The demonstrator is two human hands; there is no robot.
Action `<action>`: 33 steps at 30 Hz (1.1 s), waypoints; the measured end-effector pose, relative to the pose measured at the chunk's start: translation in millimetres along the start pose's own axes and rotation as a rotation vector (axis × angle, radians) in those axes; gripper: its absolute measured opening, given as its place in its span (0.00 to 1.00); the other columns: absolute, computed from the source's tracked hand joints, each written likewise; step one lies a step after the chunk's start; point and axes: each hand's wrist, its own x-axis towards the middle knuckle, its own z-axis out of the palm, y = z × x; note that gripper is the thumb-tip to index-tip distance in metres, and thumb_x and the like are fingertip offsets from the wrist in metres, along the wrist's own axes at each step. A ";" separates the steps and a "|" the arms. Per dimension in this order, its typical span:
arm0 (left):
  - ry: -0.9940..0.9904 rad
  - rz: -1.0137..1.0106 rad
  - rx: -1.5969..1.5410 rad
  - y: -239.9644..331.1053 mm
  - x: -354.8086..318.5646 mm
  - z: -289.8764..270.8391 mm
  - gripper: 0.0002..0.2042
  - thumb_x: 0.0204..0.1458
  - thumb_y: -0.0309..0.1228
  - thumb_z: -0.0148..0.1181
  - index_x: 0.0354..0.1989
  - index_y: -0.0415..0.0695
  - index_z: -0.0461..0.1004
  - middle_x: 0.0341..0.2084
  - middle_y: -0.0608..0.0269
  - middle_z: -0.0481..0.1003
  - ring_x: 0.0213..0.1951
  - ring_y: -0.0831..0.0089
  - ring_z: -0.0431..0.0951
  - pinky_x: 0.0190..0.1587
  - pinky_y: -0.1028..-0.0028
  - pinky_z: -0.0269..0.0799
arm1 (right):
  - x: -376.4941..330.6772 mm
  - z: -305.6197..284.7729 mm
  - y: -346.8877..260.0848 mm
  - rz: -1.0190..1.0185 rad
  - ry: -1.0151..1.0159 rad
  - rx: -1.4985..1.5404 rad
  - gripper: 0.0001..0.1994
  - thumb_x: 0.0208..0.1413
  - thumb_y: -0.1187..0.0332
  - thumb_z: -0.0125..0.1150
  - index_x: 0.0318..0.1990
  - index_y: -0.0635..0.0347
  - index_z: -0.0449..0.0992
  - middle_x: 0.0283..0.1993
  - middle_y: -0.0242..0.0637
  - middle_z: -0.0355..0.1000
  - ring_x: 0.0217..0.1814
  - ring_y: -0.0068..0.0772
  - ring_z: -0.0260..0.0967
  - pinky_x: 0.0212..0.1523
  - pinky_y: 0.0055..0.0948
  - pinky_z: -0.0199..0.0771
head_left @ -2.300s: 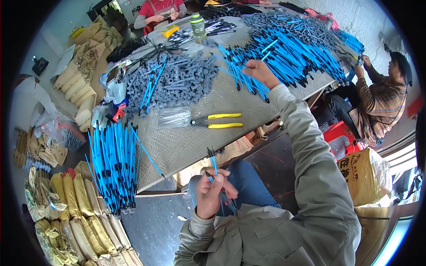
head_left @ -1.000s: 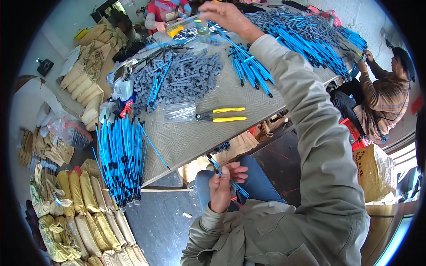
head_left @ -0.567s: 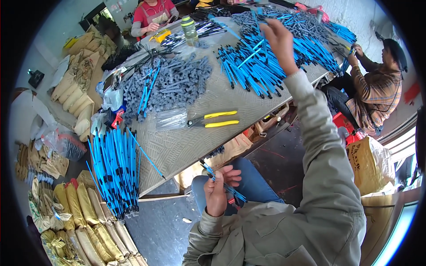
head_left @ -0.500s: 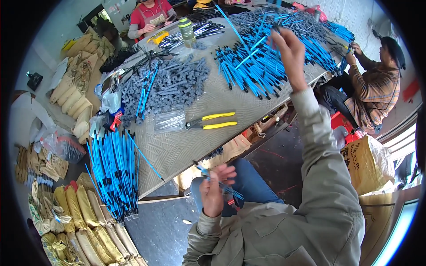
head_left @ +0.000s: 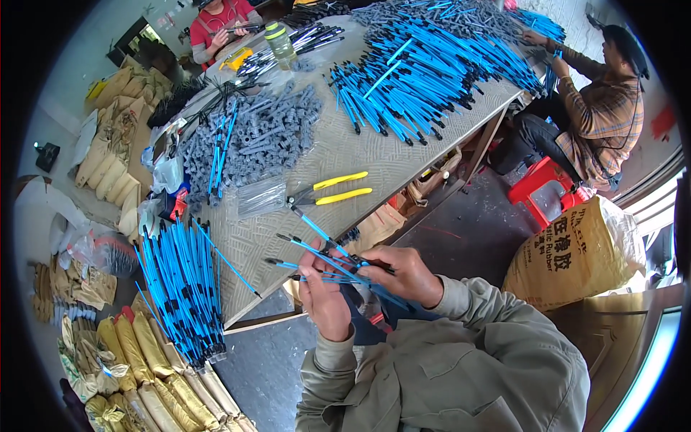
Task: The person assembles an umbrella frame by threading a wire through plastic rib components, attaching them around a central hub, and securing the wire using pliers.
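Observation:
Close to my body, below the table's front edge, both hands meet around several thin blue rods with black ends [head_left: 314, 227]. My left hand [head_left: 325, 306] is closed on a few of them, thumb and fingers pinching near their middle. My right hand [head_left: 404, 275] grips rods at a black fitting just right of the left hand; its fingertips are partly hidden. The held rods point up and left at differing angles. Beyond my hands lie pliers with yellow handles [head_left: 344, 196] and a packet of clear thin strips [head_left: 260, 196].
A large heap of blue rods [head_left: 414, 79] covers the table's far right, and grey plastic parts [head_left: 252, 137] its left. A blue rod bundle [head_left: 180, 288] overhangs the left edge. One co-worker [head_left: 601, 115] sits right, another [head_left: 219, 32] at the back. A yellow sack [head_left: 568, 252] stands right.
My right hand has come down from above the heap of blue rods to my left hand, bringing a rod. The hands are now together. The view has shifted slightly.

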 end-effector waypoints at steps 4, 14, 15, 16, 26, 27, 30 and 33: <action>0.143 0.068 0.154 -7.9 1.8 -8.4 0.15 0.62 0.37 0.41 0.48 0.39 0.64 0.25 0.65 0.68 0.26 0.79 0.68 0.29 0.78 0.66 | 8.2 5.6 2.0 -0.053 -0.178 0.003 0.10 0.50 0.71 0.62 0.40 0.63 0.73 0.29 0.42 0.71 0.28 0.32 0.71 0.29 0.27 0.68; 0.142 -0.012 -0.030 31.3 -3.1 -5.5 0.07 0.59 0.31 0.46 0.42 0.43 0.65 0.15 0.66 0.65 0.10 0.81 0.58 0.11 0.83 0.52 | 239.6 -156.7 139.4 0.000 0.418 -1.303 0.07 0.49 0.63 0.57 0.33 0.53 0.74 0.32 0.41 0.71 0.37 0.45 0.71 0.34 0.43 0.72; 0.119 -0.003 -0.010 31.9 -6.4 -7.1 0.07 0.59 0.31 0.46 0.42 0.43 0.65 0.15 0.65 0.66 0.11 0.80 0.59 0.11 0.83 0.53 | 247.3 -152.8 151.1 -0.010 0.353 -1.332 0.07 0.49 0.63 0.57 0.34 0.53 0.73 0.33 0.41 0.71 0.37 0.45 0.71 0.33 0.43 0.72; 0.123 -0.005 -0.013 32.0 -9.0 -9.6 0.07 0.59 0.31 0.46 0.42 0.43 0.65 0.15 0.65 0.66 0.11 0.80 0.59 0.11 0.83 0.53 | 251.1 -147.2 155.4 -0.019 0.287 -1.361 0.08 0.48 0.62 0.58 0.34 0.52 0.72 0.33 0.40 0.71 0.37 0.46 0.71 0.33 0.43 0.72; -0.219 -0.298 -0.162 15.6 -23.2 -13.7 0.13 0.61 0.38 0.40 0.42 0.40 0.63 0.42 0.40 0.71 0.40 0.55 0.76 0.43 0.57 0.72 | 219.4 -130.7 84.7 -0.177 0.379 -0.891 0.08 0.49 0.65 0.61 0.33 0.55 0.70 0.31 0.39 0.72 0.31 0.40 0.71 0.31 0.34 0.71; -0.253 -0.304 -0.230 14.6 -26.3 -17.2 0.14 0.62 0.38 0.40 0.41 0.39 0.63 0.46 0.37 0.69 0.46 0.52 0.74 0.49 0.53 0.70 | 212.9 -130.0 68.4 -0.220 0.426 -0.769 0.08 0.49 0.67 0.62 0.33 0.56 0.70 0.29 0.37 0.72 0.28 0.35 0.71 0.30 0.30 0.70; -0.226 -0.283 -0.143 0.4 -25.4 -25.7 0.16 0.62 0.39 0.39 0.44 0.36 0.63 0.48 0.37 0.67 0.49 0.52 0.71 0.53 0.52 0.65 | 165.6 -121.6 28.4 -0.285 0.557 -0.533 0.07 0.50 0.71 0.62 0.34 0.59 0.71 0.27 0.31 0.71 0.25 0.20 0.67 0.28 0.20 0.67; -0.156 -0.233 -0.074 -3.1 -20.6 -26.5 0.18 0.62 0.39 0.38 0.47 0.35 0.63 0.50 0.37 0.66 0.51 0.52 0.70 0.56 0.53 0.62 | 97.2 -111.8 6.6 -0.182 0.515 -0.212 0.06 0.51 0.75 0.61 0.34 0.63 0.71 0.27 0.28 0.69 0.28 0.13 0.64 0.28 0.16 0.65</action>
